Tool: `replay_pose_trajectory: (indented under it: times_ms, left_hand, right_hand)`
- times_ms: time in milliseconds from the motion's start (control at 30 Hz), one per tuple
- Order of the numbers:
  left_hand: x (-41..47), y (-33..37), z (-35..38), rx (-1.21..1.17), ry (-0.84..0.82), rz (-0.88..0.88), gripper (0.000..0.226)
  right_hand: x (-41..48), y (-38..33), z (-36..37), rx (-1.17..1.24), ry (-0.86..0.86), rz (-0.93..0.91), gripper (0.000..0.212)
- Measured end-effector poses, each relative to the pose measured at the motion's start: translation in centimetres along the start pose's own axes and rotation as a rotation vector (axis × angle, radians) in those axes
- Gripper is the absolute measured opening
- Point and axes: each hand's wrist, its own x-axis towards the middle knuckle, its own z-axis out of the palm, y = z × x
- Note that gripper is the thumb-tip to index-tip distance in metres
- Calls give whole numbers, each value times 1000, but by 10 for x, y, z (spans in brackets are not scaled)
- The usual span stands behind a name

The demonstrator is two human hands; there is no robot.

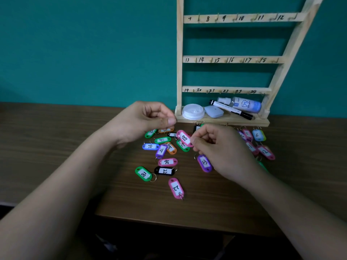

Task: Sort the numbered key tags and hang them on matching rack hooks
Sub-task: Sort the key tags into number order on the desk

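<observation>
Pinching pink plastic key tag marked 18 (184, 137) with my right hand (221, 147), thumb against fingertips; left hand (148, 119) curled above dark wooden table (56, 139), cannot tell if holding anything.

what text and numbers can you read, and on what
"7 8 9 10 11 12": top rail
"13 14 15 16 17 18": middle rail
"19 20 21 22 23 24": bottom rail
"75": spray bottle
"18": pink tag in right hand
"13": purple tag
"6": right blue tag
"23": left blue tag
"22": black tag
Other tags, marker print: too blurred.
</observation>
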Motion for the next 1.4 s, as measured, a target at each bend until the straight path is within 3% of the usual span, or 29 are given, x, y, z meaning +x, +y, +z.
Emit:
replay_pose_trajectory:
  times_ms: [233, 400, 533, 800, 967, 1167, 1400]
  left_hand:
    - [1, -21, -17, 367, 102, -78, 5]
    - [-1, -38, -39, 479, 138, -196, 10]
    - [-3, -49, -48, 591, 258, -235, 4]
    - [1, -50, -30, 663, 274, -303, 10]
    - [-7, -26, -20, 636, 289, -187, 8]
    - [-18, -18, -15, 666, 186, -176, 12]
    - [-43, 0, -26, 580, -189, -217, 17]
  right_hand:
    - [-1, 4, -3, 11, 15, -6, 13]
    - [-5, 6, -6, -27, -6, 6, 12]
    - [-7, 6, -7, -52, -4, 8, 10]
    - [-10, 5, -6, -92, 1, -5, 9]
    - [-12, 5, -5, -92, -10, -20, 9]
    - [-12, 5, -6, -99, -10, -18, 9]
    - [-14, 5, -8, -84, -26, -13, 8]
